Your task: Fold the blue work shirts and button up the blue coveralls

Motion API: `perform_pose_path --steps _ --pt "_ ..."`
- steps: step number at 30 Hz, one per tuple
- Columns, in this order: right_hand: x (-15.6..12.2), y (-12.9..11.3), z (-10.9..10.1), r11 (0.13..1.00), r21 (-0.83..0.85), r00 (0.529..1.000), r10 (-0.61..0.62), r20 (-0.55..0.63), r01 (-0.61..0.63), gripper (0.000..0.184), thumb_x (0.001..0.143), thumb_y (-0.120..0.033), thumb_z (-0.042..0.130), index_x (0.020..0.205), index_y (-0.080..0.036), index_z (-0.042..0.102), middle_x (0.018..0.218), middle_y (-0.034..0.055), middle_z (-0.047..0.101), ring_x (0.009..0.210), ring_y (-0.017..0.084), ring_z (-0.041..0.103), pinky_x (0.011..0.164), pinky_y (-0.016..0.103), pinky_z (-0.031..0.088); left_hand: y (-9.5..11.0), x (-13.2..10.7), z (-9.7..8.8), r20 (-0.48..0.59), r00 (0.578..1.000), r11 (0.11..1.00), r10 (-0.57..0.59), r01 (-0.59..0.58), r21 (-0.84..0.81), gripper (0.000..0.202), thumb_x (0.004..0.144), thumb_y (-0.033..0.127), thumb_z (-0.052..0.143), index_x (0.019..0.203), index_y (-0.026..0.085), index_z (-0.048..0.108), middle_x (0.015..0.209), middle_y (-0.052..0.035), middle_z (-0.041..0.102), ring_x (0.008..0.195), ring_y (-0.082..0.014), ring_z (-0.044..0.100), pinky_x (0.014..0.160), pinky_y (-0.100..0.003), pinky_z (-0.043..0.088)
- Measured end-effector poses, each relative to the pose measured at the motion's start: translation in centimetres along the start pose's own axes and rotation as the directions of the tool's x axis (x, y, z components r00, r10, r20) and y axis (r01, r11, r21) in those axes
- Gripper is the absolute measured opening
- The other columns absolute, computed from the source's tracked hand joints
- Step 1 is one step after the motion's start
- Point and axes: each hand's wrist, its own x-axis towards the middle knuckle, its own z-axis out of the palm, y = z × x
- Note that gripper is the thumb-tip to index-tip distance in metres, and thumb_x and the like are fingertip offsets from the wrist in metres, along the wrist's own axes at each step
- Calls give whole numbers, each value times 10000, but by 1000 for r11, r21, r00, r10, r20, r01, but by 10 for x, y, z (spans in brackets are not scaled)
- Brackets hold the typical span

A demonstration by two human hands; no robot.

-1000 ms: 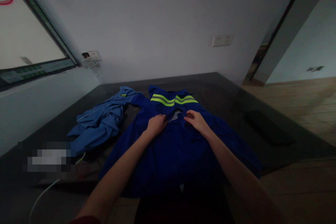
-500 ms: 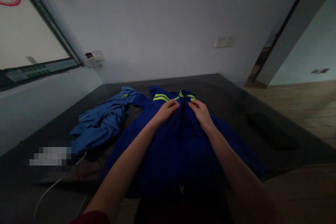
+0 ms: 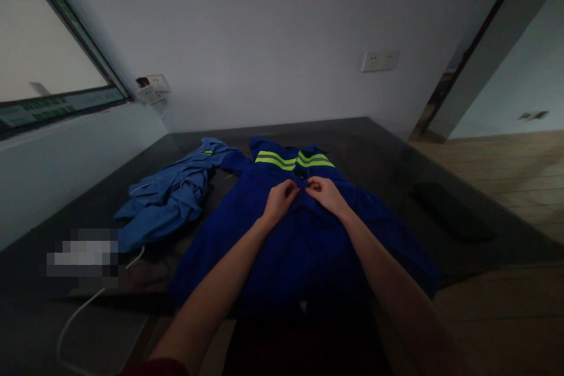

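Note:
A dark blue work jacket (image 3: 282, 247) with yellow-green reflective stripes lies spread on the dark table (image 3: 388, 153), collar end away from me. My left hand (image 3: 280, 202) and my right hand (image 3: 325, 194) meet at the jacket's front opening just below the stripes. Both pinch the fabric edges, fingers closed and nearly touching each other. What lies between the fingertips is too small to make out.
A lighter blue garment (image 3: 170, 202) lies crumpled to the left of the jacket. A white cable (image 3: 74, 320) runs along the table's near left part. A dark flat object (image 3: 449, 211) rests at the right. Wall sockets (image 3: 379, 61) sit behind; a wooden floor lies to the right.
My hands lifted the jacket's front edges toward the stripes, then brought them back down and together. The gap showing the lining has closed. The view tilted slightly.

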Motion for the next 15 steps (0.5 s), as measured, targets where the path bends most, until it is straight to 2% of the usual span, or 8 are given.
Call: perform_pose_path --steps 3,7,15 --pt "-1 1 -1 997 -79 999 18 45 -14 164 706 -248 553 811 -139 614 590 -26 545 551 118 495 547 232 346 0 0 2 -51 999 999 -7 5 -41 132 858 297 543 830 176 587 769 0 632 709 -126 568 658 -215 421" --pt "-1 2 -2 993 -110 998 39 41 -34 188 700 -229 560 829 -119 642 590 -18 551 556 118 498 552 235 346 0 -2 5 -74 997 996 18 -24 -80 126 860 291 543 830 177 585 780 0 636 712 -125 576 664 -216 425" --pt "2 4 -1 986 97 989 142 -35 -138 273 716 -309 601 912 -122 640 632 0 600 534 122 518 530 238 387 -2 -3 5 -38 997 996 63 -66 -58 117 878 274 512 876 180 582 817 -9 644 747 -134 589 690 -225 432"
